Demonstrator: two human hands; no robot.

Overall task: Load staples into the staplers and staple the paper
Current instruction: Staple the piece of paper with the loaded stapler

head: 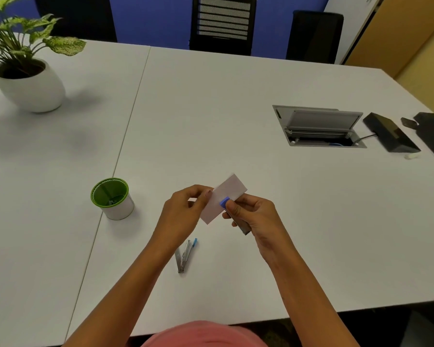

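Observation:
A small folded white paper (223, 196) is held above the table, tilted up to the right. My left hand (186, 211) pinches its left edge between thumb and fingers. My right hand (251, 214) grips a small stapler (224, 202) with a blue tip and metal body, its mouth over the paper's lower right edge. A second stapler (186, 255), metal with a light blue end, lies opened out on the table below my hands.
A green-rimmed white cup (113, 200) stands to the left. A potted plant (28, 78) sits at the far left. An open cable hatch (321, 126) and black devices (391, 132) lie at the right. Chairs stand beyond the table's far edge.

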